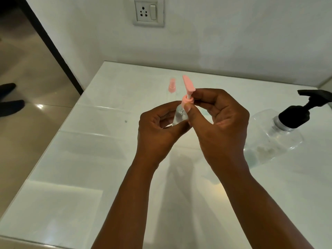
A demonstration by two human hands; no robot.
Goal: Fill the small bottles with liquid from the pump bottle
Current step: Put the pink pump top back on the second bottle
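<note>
A small clear bottle (179,116) is held above the white table (89,159), gripped around its body by my left hand (158,130). My right hand (221,115) pinches the bottle's pink pump cap (187,94) at its collar, with the pink nozzle pointing up and away. A large clear pump bottle (273,139) with a black pump head (303,108) stands at the right, close to my right wrist. The pink shape (172,85) on the glossy table behind my hands is faint and blurred.
The table meets a white wall at the back, where a socket plate (148,11) is mounted. To the left the table edge drops to a tiled floor with a person's dark shoes (9,99).
</note>
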